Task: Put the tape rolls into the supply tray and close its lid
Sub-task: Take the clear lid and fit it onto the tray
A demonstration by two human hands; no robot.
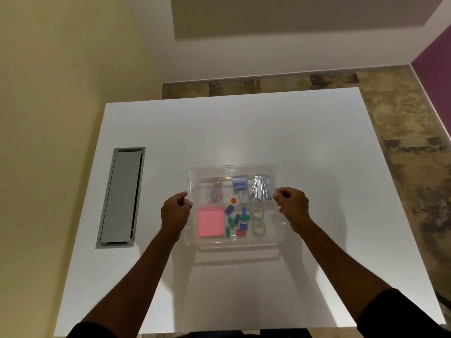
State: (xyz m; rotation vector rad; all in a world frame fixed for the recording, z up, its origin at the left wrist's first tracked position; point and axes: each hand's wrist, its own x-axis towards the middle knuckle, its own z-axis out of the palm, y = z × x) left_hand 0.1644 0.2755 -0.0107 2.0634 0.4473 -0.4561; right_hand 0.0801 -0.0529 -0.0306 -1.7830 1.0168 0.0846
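A clear plastic supply tray (234, 242) sits at the middle of the white table. Two clear tape rolls (258, 220) lie one behind the other in its right front compartment. A clear lid (231, 170) hovers tilted over the tray's back half. My left hand (175, 213) pinches the lid's left edge and my right hand (291, 203) pinches its right edge. Through the lid I see paper clips, a blue box and silver clips in the back compartments. A pink sticky-note pad (211, 222) and several small blue, green and red pieces fill the front compartments.
A grey cable hatch (120, 197) is set into the table at the left. The table (268, 132) ends in a far edge with patterned floor beyond and a beige wall to the left. Floor also runs along the right side.
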